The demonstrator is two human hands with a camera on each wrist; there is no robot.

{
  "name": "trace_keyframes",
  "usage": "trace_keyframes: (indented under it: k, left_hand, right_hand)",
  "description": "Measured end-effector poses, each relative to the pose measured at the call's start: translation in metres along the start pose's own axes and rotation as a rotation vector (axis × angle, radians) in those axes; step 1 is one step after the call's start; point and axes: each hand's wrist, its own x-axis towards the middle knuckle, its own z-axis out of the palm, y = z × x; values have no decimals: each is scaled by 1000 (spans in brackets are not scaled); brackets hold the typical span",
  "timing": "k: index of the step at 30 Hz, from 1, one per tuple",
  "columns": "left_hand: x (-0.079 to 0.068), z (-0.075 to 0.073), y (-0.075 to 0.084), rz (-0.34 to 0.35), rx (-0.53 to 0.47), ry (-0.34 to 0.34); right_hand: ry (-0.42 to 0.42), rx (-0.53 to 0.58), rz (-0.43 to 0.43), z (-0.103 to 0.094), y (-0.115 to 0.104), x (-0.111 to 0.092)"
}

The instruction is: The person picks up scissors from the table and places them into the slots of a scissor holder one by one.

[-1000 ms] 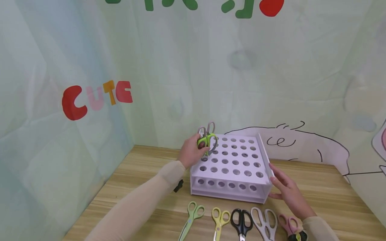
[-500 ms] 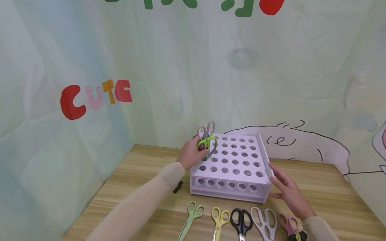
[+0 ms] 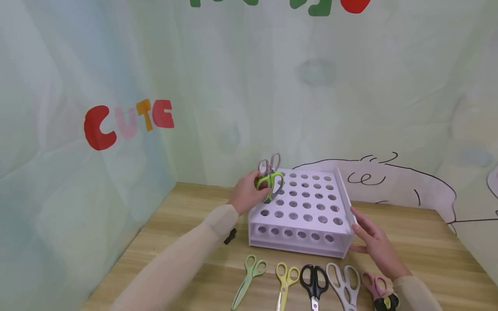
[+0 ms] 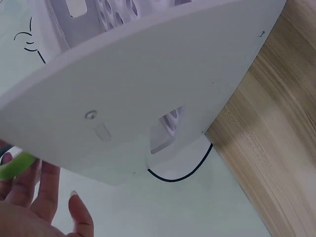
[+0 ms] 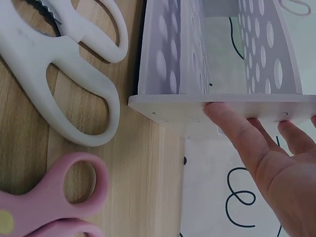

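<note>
In the head view, my left hand (image 3: 249,192) holds green-and-grey scissors (image 3: 269,183) by the handles, at the left side of a white rack (image 3: 295,207) with rows of round holes. Their blades point down; I cannot tell how deep they sit in a hole. Just behind them, pink-grey scissors (image 3: 275,160) stand handles up in the rack. A green handle (image 4: 17,167) shows beside the fingers in the left wrist view, where the rack's side panel (image 4: 128,89) hides much. My right hand (image 3: 375,246) rests straight fingers (image 5: 237,128) against the rack's right panel (image 5: 182,116).
In front of the rack lie green scissors (image 3: 249,276), yellow scissors (image 3: 285,283), black scissors (image 3: 314,283), white scissors (image 3: 344,283) and pink scissors (image 3: 375,285) by my right forearm. A small black object (image 3: 231,236) lies left of the rack on the wooden table (image 3: 163,233).
The head view has shifted slightly, so the scene sits a little higher and further right. Both hands keep nearly the same places on the scissors and the rack.
</note>
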Motion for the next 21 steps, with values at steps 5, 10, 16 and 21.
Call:
trace_keyframes:
  k: [5,10,16,21]
  left_hand:
    - [0,-9,3,21,-22,26]
    - [-9,-17,4,18,-65,59]
    - [-28,-27,1,3,-94,117]
    - [-46,-32,-3,-29,-141,141]
  right_hand:
    - [1,-12,-6,-2,-3,4]
    - [-2,11,8,-4,-3,3]
    - [-14,7,50,-2,-1,0]
    - [-12,-2,37,-2,-1,1]
